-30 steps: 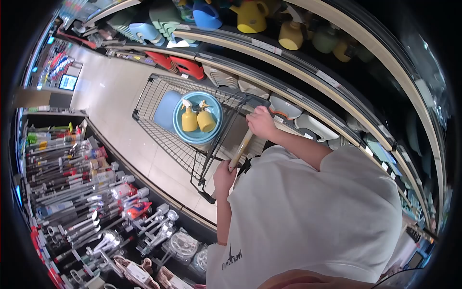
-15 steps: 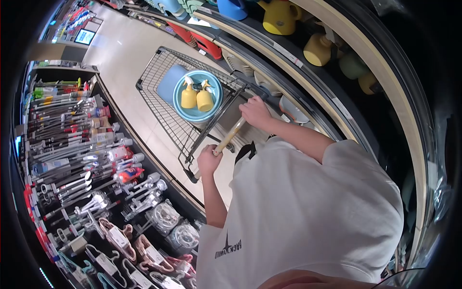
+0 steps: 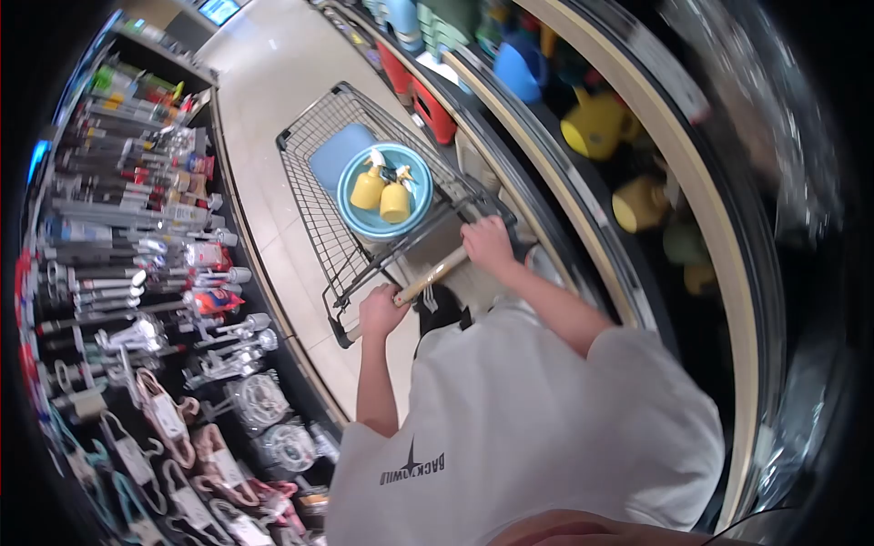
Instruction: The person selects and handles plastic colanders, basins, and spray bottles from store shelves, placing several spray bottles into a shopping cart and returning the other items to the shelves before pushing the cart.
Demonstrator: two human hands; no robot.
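Both hands are closed around the handle (image 3: 432,278) of a wire shopping cart (image 3: 309,196). My left hand (image 3: 383,309) grips its left part, and my right hand (image 3: 488,242) holds it farther right. In the cart sits a round light-blue basin (image 3: 422,218). Two yellow spray bottles (image 3: 369,189) with white tops lie inside the basin, leaning together; a small dark item between them is too small to name. Beside the basin is a flat blue piece (image 3: 339,156), partly hidden by it.
Hooks on the left carry packaged goods and hangers (image 3: 164,409). Shelves (image 3: 583,209) on the right hold a yellow watering can (image 3: 596,127), a blue one (image 3: 521,71) and a yellow bottle (image 3: 639,202). Red items (image 3: 432,111) stand low by the cart. Tiled floor (image 3: 264,100) runs ahead.
The view has turned, and shelf goods on the right appear lower. The cart has moved along the aisle with both hands still on its handle; the basin and bottles stay in it.
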